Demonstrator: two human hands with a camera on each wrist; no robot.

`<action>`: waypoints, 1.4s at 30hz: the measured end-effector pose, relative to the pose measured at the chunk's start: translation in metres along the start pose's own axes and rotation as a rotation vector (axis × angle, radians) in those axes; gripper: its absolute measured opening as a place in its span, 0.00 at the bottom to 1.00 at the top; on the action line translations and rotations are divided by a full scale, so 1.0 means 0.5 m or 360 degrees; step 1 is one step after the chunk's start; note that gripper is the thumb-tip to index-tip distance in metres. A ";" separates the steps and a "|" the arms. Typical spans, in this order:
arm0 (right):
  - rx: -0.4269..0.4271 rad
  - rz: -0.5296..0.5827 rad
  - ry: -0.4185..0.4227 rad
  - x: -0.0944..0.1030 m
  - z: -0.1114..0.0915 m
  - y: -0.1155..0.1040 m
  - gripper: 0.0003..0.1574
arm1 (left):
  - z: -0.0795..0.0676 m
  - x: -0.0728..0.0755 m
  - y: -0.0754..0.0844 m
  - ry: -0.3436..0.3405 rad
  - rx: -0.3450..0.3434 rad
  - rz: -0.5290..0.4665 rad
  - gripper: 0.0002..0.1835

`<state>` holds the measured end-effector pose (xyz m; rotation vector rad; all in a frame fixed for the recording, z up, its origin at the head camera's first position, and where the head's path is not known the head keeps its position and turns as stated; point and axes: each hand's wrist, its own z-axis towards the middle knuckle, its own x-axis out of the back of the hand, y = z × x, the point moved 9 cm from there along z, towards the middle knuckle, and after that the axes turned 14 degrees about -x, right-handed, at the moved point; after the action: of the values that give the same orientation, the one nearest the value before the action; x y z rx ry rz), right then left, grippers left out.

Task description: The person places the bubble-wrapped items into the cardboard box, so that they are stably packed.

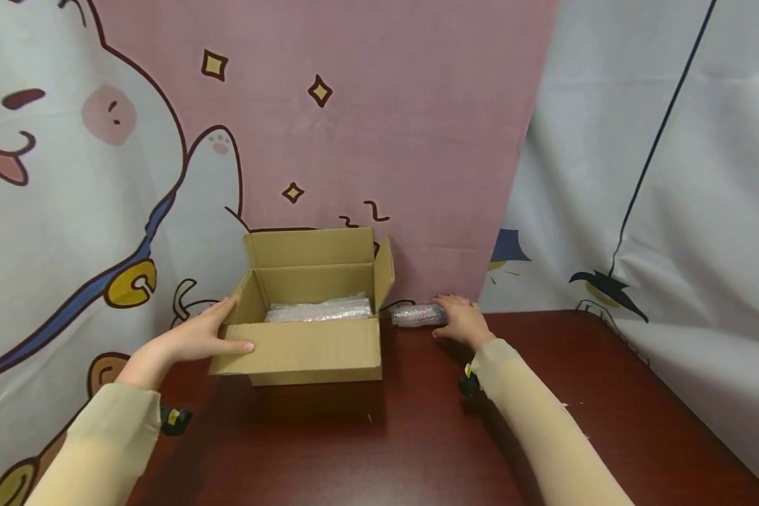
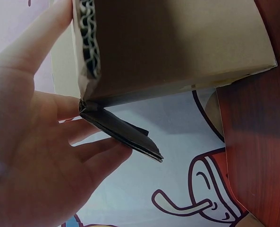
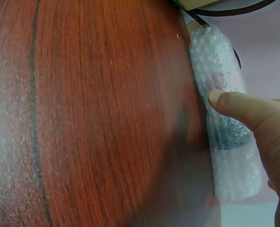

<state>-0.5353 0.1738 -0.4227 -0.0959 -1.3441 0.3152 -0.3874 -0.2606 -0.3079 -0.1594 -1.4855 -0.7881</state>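
Observation:
An open cardboard box (image 1: 319,348) stands toward the back of the table, its flaps folded outward. Bubble-wrapped contents (image 1: 316,310) lie inside it. My left hand (image 1: 196,339) holds the box at its left front corner, thumb over the front flap. In the left wrist view, the fingers lie along a folded side flap (image 2: 123,130). Right of the box lies a long bubble-wrapped package (image 1: 412,315), with something dark showing through the wrap. My right hand (image 1: 460,321) grips its right part; in the right wrist view the thumb presses the package (image 3: 236,172), and the other fingers are mostly hidden.
The dark red wooden table (image 1: 430,436) runs up to a printed fabric backdrop (image 1: 417,140) right behind the box and package. More hanging cloth (image 1: 689,246) borders the right side of the table. Small pale scraps lie near my right forearm.

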 end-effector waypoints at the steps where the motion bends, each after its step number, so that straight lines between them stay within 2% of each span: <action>1: 0.0012 -0.0008 -0.0003 -0.002 0.000 -0.003 0.52 | 0.000 0.000 -0.001 0.0000 0.0002 0.0002 0.60; 7: 0.0059 -0.0032 -0.0082 -0.017 -0.002 -0.014 0.55 | 0.000 0.001 -0.004 0.0003 -0.0006 -0.0002 0.60; 12: 0.0032 -0.0095 -0.0148 -0.029 -0.003 -0.012 0.54 | 0.000 0.000 -0.002 0.0002 -0.0003 -0.0013 0.60; 19: 0.0061 -0.0099 -0.0095 -0.026 0.006 -0.026 0.52 | -0.004 0.001 -0.003 0.0005 0.0012 -0.0007 0.60; 34: -0.0002 -0.0131 -0.0175 -0.033 0.030 -0.029 0.53 | 0.000 0.000 -0.001 0.0011 0.0017 0.0002 0.60; 42: -0.0006 -0.0144 -0.0134 -0.040 0.038 -0.024 0.49 | 0.001 -0.001 -0.002 0.0003 0.0026 -0.0017 0.60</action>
<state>-0.5552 0.1548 -0.4340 -0.0247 -1.4282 0.2426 -0.3882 -0.2610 -0.3084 -0.1385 -1.4919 -0.7841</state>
